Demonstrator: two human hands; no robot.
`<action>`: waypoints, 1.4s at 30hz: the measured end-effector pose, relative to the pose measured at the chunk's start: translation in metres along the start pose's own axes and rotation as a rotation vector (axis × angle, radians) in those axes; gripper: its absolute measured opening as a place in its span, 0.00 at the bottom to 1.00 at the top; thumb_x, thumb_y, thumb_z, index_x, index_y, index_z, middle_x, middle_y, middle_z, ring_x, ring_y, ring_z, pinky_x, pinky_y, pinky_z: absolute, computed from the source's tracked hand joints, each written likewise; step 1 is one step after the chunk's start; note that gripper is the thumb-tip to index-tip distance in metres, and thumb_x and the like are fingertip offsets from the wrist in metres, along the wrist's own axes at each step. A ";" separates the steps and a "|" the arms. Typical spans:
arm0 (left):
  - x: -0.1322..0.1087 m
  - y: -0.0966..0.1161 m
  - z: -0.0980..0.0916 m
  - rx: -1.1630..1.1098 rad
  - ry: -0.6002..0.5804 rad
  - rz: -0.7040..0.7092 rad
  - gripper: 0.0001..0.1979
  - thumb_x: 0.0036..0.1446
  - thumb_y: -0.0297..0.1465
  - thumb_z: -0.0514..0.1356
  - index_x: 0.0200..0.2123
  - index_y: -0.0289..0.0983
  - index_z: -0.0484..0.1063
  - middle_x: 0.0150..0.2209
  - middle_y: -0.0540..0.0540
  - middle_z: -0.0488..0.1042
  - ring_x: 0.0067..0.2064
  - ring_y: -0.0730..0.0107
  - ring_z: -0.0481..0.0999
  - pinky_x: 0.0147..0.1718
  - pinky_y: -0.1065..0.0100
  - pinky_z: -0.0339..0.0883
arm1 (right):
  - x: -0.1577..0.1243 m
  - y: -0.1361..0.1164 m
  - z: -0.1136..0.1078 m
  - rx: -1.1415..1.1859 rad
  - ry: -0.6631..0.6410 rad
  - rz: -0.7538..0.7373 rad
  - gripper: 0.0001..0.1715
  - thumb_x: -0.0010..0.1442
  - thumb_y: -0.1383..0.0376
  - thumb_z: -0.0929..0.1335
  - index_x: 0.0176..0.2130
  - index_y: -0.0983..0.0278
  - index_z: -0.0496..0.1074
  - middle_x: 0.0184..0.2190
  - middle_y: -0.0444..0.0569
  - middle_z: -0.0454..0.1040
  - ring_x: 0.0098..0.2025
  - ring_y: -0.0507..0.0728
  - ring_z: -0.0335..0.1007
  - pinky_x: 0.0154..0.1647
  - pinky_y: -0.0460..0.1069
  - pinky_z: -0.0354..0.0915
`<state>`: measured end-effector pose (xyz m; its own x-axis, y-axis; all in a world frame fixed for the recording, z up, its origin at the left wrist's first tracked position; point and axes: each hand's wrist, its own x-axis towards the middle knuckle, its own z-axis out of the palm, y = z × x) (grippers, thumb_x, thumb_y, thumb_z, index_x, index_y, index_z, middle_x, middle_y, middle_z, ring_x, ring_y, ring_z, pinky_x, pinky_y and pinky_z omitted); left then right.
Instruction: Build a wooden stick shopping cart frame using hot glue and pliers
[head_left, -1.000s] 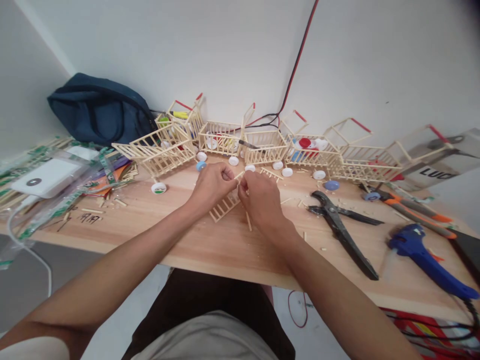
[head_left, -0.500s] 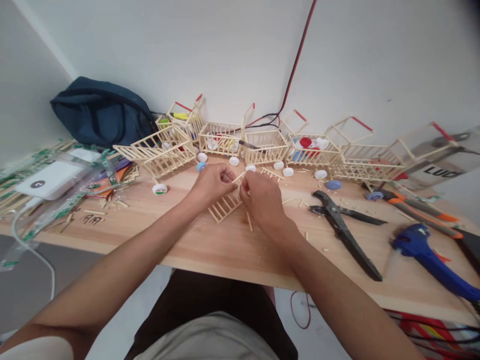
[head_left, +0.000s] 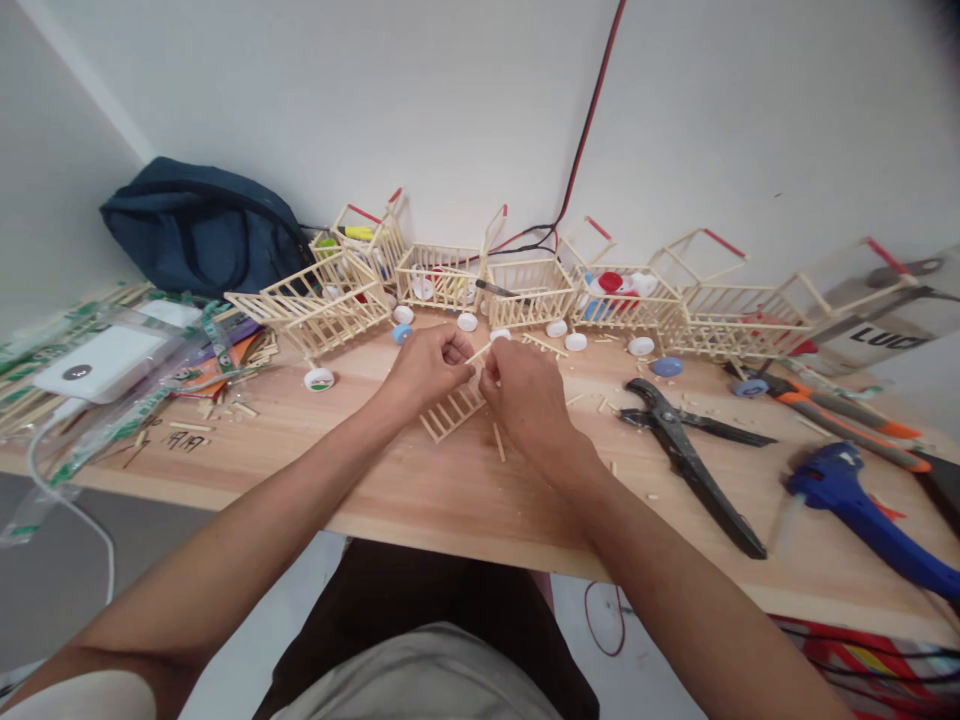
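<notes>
A small ladder-like frame of pale sticks [head_left: 453, 414] lies on the wooden table under my fingers. My left hand [head_left: 433, 366] is pinched at its upper end, around a thin stick that runs between both hands. My right hand [head_left: 521, 385] has thumb and fingers pressed together on the other end of this stick, covering the right part of the frame. One loose stick [head_left: 499, 442] lies just below my right hand. Behind the hands stand several stick-built carts [head_left: 529, 292] with bottle-cap wheels and red-tipped handles.
Black cutters [head_left: 694, 470], a blue glue gun [head_left: 862, 515] and orange-handled pliers [head_left: 847, 415] lie at the right. A white power bank [head_left: 112, 355] and a dark blue bag [head_left: 206, 230] sit at the left. Stick scraps dot the table [head_left: 420, 510].
The view has shifted very slightly. Both hands keep nearly the same pose at the stick frame.
</notes>
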<state>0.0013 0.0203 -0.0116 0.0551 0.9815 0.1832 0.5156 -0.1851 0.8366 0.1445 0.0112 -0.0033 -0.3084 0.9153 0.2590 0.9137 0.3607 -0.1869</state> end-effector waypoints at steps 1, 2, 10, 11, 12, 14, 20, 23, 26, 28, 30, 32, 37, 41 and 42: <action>0.001 0.000 -0.001 -0.033 -0.025 -0.017 0.06 0.43 0.20 0.62 0.27 0.33 0.71 0.24 0.51 0.72 0.26 0.76 0.68 0.26 0.73 0.61 | 0.000 0.000 0.000 -0.004 -0.004 0.002 0.08 0.58 0.72 0.62 0.34 0.65 0.71 0.33 0.53 0.75 0.36 0.58 0.67 0.36 0.52 0.53; 0.001 0.001 -0.002 -0.070 -0.054 -0.036 0.06 0.43 0.20 0.62 0.28 0.33 0.70 0.24 0.51 0.72 0.26 0.76 0.69 0.26 0.72 0.62 | 0.000 0.000 0.000 -0.008 -0.005 0.002 0.08 0.58 0.72 0.62 0.34 0.65 0.71 0.34 0.53 0.75 0.36 0.58 0.67 0.36 0.52 0.53; 0.000 0.006 -0.017 -0.277 -0.227 -0.147 0.09 0.46 0.22 0.64 0.34 0.32 0.73 0.29 0.47 0.76 0.32 0.72 0.75 0.34 0.68 0.68 | 0.000 0.004 0.002 -0.006 0.025 -0.012 0.07 0.58 0.72 0.63 0.33 0.65 0.70 0.33 0.52 0.75 0.35 0.58 0.66 0.36 0.51 0.52; -0.001 0.006 -0.019 -0.263 -0.217 -0.145 0.09 0.47 0.24 0.64 0.36 0.32 0.73 0.29 0.47 0.77 0.33 0.71 0.76 0.34 0.68 0.68 | 0.000 0.005 0.003 -0.001 0.036 -0.016 0.07 0.57 0.72 0.63 0.33 0.65 0.69 0.32 0.52 0.75 0.35 0.57 0.65 0.36 0.51 0.51; -0.001 0.004 -0.020 -0.240 -0.201 -0.142 0.09 0.49 0.25 0.63 0.36 0.33 0.74 0.30 0.46 0.77 0.34 0.70 0.76 0.34 0.69 0.68 | 0.000 0.006 0.004 0.002 0.045 -0.021 0.07 0.57 0.72 0.63 0.32 0.65 0.69 0.32 0.52 0.75 0.34 0.57 0.65 0.36 0.51 0.51; -0.002 0.001 -0.022 -0.182 -0.168 -0.135 0.08 0.51 0.28 0.62 0.36 0.33 0.74 0.30 0.46 0.77 0.33 0.69 0.76 0.32 0.70 0.66 | 0.000 0.007 0.006 0.007 0.051 -0.029 0.07 0.57 0.72 0.62 0.32 0.65 0.69 0.31 0.51 0.74 0.34 0.57 0.65 0.36 0.51 0.51; -0.004 -0.009 -0.019 -0.138 -0.201 -0.159 0.06 0.50 0.31 0.61 0.30 0.33 0.75 0.26 0.46 0.76 0.27 0.70 0.73 0.26 0.71 0.62 | -0.001 0.008 0.010 0.014 0.064 -0.042 0.06 0.58 0.71 0.63 0.32 0.65 0.69 0.32 0.51 0.75 0.36 0.57 0.66 0.37 0.51 0.51; -0.004 -0.012 -0.015 -0.188 -0.170 -0.201 0.05 0.47 0.29 0.63 0.29 0.34 0.75 0.25 0.47 0.76 0.27 0.70 0.73 0.26 0.71 0.62 | -0.002 0.008 0.010 0.010 0.069 -0.044 0.06 0.58 0.71 0.63 0.33 0.65 0.69 0.32 0.51 0.75 0.36 0.58 0.66 0.38 0.51 0.51; -0.005 -0.013 -0.012 -0.211 -0.129 -0.219 0.05 0.47 0.29 0.63 0.29 0.34 0.76 0.24 0.48 0.76 0.26 0.71 0.73 0.26 0.71 0.62 | -0.002 0.006 0.008 -0.006 0.041 -0.040 0.05 0.59 0.70 0.63 0.33 0.65 0.69 0.32 0.51 0.75 0.37 0.58 0.66 0.39 0.52 0.51; -0.005 -0.012 -0.011 -0.204 -0.105 -0.212 0.04 0.47 0.28 0.63 0.28 0.33 0.76 0.23 0.48 0.75 0.25 0.72 0.71 0.25 0.72 0.61 | -0.002 0.005 0.006 -0.014 0.018 -0.036 0.05 0.58 0.71 0.63 0.32 0.65 0.69 0.32 0.51 0.75 0.37 0.58 0.66 0.38 0.52 0.51; -0.006 -0.010 -0.009 -0.189 -0.075 -0.194 0.04 0.47 0.28 0.62 0.28 0.33 0.76 0.23 0.49 0.75 0.25 0.73 0.70 0.25 0.72 0.60 | -0.002 0.004 0.004 -0.022 0.011 -0.036 0.05 0.58 0.71 0.64 0.32 0.65 0.69 0.32 0.51 0.75 0.36 0.58 0.66 0.38 0.52 0.51; -0.006 -0.008 -0.008 -0.172 -0.049 -0.173 0.03 0.46 0.27 0.62 0.27 0.33 0.76 0.23 0.49 0.75 0.25 0.73 0.70 0.25 0.72 0.60 | -0.001 0.003 0.004 -0.037 0.018 -0.032 0.05 0.58 0.71 0.64 0.32 0.65 0.69 0.32 0.52 0.75 0.36 0.58 0.66 0.37 0.52 0.51; -0.007 -0.001 -0.006 -0.125 -0.032 -0.143 0.02 0.47 0.25 0.61 0.26 0.33 0.75 0.23 0.50 0.74 0.24 0.75 0.68 0.25 0.72 0.60 | 0.000 0.002 0.002 -0.082 -0.002 -0.011 0.06 0.59 0.71 0.63 0.34 0.65 0.70 0.32 0.53 0.76 0.36 0.59 0.67 0.36 0.52 0.50; -0.008 0.005 -0.006 -0.069 -0.006 -0.114 0.03 0.46 0.24 0.61 0.25 0.33 0.75 0.22 0.50 0.74 0.24 0.75 0.67 0.26 0.72 0.60 | 0.001 0.001 0.000 -0.093 -0.004 0.007 0.07 0.58 0.71 0.63 0.33 0.65 0.70 0.32 0.54 0.76 0.37 0.60 0.68 0.36 0.53 0.50; -0.008 0.006 -0.006 -0.061 -0.001 -0.108 0.03 0.46 0.24 0.61 0.25 0.33 0.75 0.22 0.50 0.74 0.24 0.75 0.67 0.26 0.72 0.60 | 0.000 0.001 0.000 -0.091 0.004 0.007 0.07 0.58 0.71 0.63 0.33 0.65 0.70 0.32 0.54 0.76 0.37 0.60 0.68 0.36 0.53 0.50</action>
<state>-0.0011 0.0113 -0.0047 0.0031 0.9960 0.0893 0.4659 -0.0804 0.8812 0.1453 0.0121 -0.0035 -0.3009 0.9169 0.2622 0.9362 0.3364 -0.1020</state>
